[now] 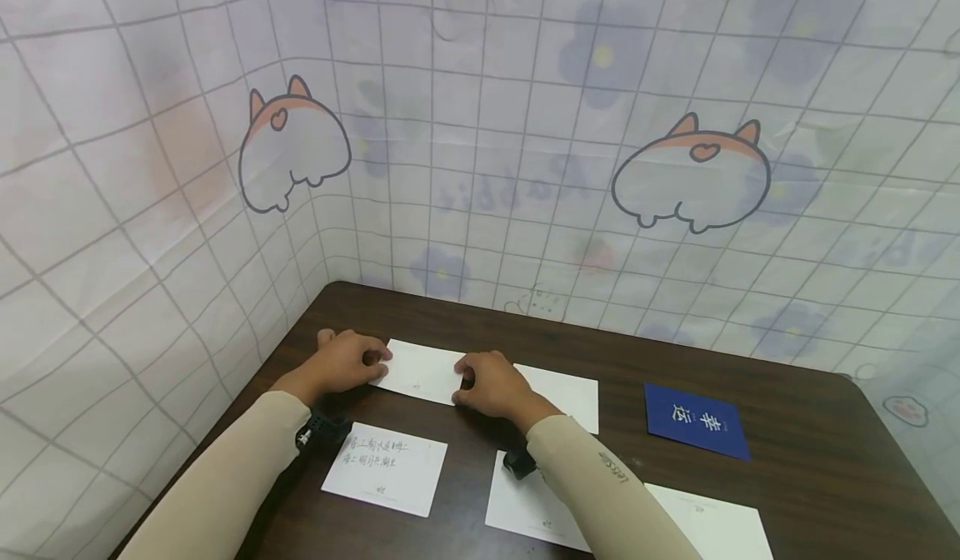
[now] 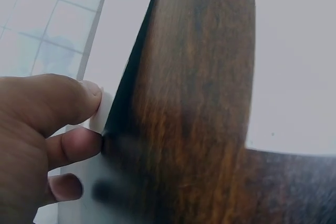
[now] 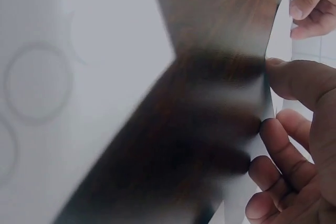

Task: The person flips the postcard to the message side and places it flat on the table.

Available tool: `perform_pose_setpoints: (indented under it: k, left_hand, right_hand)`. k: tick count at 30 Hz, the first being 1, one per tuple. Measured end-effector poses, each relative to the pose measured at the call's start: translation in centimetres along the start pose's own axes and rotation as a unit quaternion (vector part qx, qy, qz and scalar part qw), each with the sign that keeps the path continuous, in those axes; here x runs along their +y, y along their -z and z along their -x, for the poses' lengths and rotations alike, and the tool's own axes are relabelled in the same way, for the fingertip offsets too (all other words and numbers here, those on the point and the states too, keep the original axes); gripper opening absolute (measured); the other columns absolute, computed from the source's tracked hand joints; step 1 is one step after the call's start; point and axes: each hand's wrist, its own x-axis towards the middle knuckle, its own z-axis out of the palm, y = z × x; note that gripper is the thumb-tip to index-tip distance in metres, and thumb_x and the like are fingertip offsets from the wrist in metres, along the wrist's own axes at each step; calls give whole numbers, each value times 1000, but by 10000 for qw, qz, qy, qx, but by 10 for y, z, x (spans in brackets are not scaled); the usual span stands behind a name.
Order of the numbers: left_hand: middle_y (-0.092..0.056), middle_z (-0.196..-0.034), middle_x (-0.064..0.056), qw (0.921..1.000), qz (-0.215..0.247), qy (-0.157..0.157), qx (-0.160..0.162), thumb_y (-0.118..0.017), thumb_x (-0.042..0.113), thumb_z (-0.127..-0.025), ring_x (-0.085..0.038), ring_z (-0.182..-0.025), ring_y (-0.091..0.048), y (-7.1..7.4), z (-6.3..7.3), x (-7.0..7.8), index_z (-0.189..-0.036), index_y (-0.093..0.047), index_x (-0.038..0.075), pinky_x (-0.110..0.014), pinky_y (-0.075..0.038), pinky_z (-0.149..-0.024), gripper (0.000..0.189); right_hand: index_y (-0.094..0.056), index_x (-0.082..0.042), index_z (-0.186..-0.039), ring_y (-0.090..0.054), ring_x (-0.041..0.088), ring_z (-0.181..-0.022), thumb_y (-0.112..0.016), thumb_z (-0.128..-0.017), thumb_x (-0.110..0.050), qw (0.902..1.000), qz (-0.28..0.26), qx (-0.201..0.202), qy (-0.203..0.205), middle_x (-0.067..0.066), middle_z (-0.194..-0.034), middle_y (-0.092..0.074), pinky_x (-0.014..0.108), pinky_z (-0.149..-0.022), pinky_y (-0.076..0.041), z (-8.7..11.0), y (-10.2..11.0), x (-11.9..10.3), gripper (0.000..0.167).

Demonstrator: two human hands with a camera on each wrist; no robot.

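Both hands are on one white card (image 1: 418, 370) near the table's far left corner. My left hand (image 1: 341, 366) pinches its left end between thumb and fingers. At the opposite end, my right hand (image 1: 495, 385) holds the card the same way. The left wrist view shows the left thumb on the face of the card (image 2: 122, 30), with a fingertip at its edge. A dark gap lies below that edge, so the card appears slightly raised. In the right wrist view, the right thumb (image 3: 294, 80) presses on the card and the other fingers are bent below it.
Nearer me lies a card with handwritten characters (image 1: 386, 468). Other white cards lie to the right: one (image 1: 570, 389) beside my right hand, one (image 1: 517, 502) partly under the right forearm, one (image 1: 720, 520) near the front. A blue card (image 1: 697, 420) with white characters lies farther right.
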Motion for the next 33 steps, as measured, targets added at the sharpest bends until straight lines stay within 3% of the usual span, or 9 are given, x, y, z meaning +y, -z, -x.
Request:
perform_pose_setpoints:
  k: [12,19,25,33]
  left_hand:
    - [-61,-78,16,9999,-66,50,-109,-75,25,-93,-15,-83,-49,-5,2,0,-110,-78,21,-57,-18,-85,18]
    - [-59,-75,14,9999,-100,-8,50,-70,25,-96,-15,-80,-50,-3,-1,5,-113,-77,18,-58,-20,-86,19]
    - [-64,-86,12,9998,-72,-106,165,-68,25,-98,-16,-85,-54,-3,-6,18,-119,-75,17,-58,-23,-89,24]
    - [-65,-89,12,9993,-13,-344,140,-66,27,-99,-15,-84,-54,-3,-12,43,-131,-69,16,-56,-23,-91,34]
  right_hand:
    - [-74,-14,-120,-56,18,-109,-79,-87,-35,9996,263,33,108,-3,-106,-69,37,-93,-49,0,-2,3,40]
    - [-72,-13,-120,-57,20,-108,-75,-91,-33,9998,73,88,180,-3,-103,-68,38,-91,-49,4,2,3,36]
    - [-71,-11,-121,-57,21,-108,-73,-94,-31,9996,-58,125,258,-1,-104,-68,40,-89,-50,12,11,5,33]
    - [-70,-13,-124,-56,20,-109,-71,-96,-31,9996,-99,149,198,-1,-107,-68,41,-89,-50,29,19,12,34]
